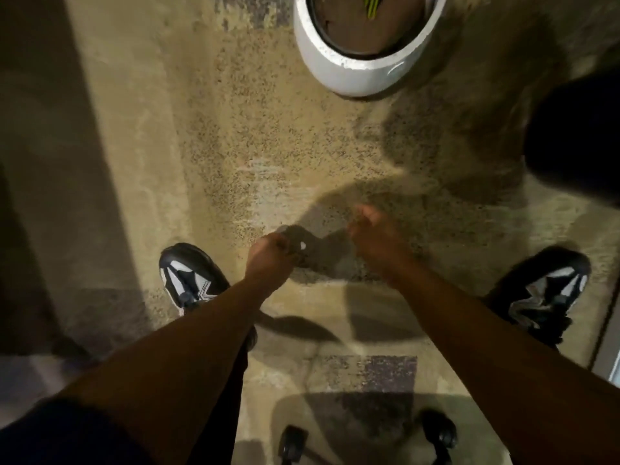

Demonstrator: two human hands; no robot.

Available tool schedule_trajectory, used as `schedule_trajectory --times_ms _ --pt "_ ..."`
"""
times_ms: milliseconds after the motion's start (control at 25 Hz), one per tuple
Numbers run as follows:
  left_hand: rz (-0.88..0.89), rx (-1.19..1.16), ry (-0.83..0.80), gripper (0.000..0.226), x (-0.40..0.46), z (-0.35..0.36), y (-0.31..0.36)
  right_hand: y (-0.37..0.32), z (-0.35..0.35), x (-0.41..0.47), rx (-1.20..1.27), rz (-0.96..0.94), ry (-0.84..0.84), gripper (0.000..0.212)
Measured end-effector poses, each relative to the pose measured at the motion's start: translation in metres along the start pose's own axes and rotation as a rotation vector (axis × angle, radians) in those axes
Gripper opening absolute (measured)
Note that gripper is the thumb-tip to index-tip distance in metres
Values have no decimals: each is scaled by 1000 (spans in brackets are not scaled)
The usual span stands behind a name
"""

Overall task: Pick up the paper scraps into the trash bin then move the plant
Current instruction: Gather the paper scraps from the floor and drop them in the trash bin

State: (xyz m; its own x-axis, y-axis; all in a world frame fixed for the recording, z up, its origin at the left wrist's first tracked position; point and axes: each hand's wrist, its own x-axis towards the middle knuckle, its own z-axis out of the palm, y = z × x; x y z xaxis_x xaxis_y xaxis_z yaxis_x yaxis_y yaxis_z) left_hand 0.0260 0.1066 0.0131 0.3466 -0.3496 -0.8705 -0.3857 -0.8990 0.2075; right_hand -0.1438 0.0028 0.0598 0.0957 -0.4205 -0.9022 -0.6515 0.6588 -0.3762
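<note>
1. Pinching a small white paper scrap [303,245], the left hand [268,260] has its fingers [283,245] curled close; the right hand [372,234] hangs loosely curled and seems to hold nothing.
2. Blur hides the grip, so the tiny scrap could slip back onto the carpet [235,146].
3. The plant pot [355,73] stands ahead, a dark bin-like shape [577,142] at right.
4. No writing is legible.

Speckled beige carpet [235,135] with darker woven patches [372,370], crossed by soft shadows; a pale band [30,162] along the left edge
</note>
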Motion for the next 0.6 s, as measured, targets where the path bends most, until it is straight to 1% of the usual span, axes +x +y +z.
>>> schedule_trajectory --times_ms 40,120,200,280,360,480,600 --pt "54 51 -6 15 7 5 -3 6 10 19 -227 16 12 55" --pt "126 114 6 21 17 13 -1 15 24 44 -641 28 23 65" --pt "183 155 18 23 23 20 2 26 39 54 -880 -9 10 80" --pt "197 191 52 22 27 29 3 39 52 58 -991 -48 -8 96" --pt "171 225 110 26 29 36 6 50 55 63 -1037 -70 -8 105" --pt "210 350 141 24 27 43 4 56 52 70 -1051 -80 -27 111" --pt "271 404 135 24 27 43 1 57 52 71 -1060 -98 -43 113"
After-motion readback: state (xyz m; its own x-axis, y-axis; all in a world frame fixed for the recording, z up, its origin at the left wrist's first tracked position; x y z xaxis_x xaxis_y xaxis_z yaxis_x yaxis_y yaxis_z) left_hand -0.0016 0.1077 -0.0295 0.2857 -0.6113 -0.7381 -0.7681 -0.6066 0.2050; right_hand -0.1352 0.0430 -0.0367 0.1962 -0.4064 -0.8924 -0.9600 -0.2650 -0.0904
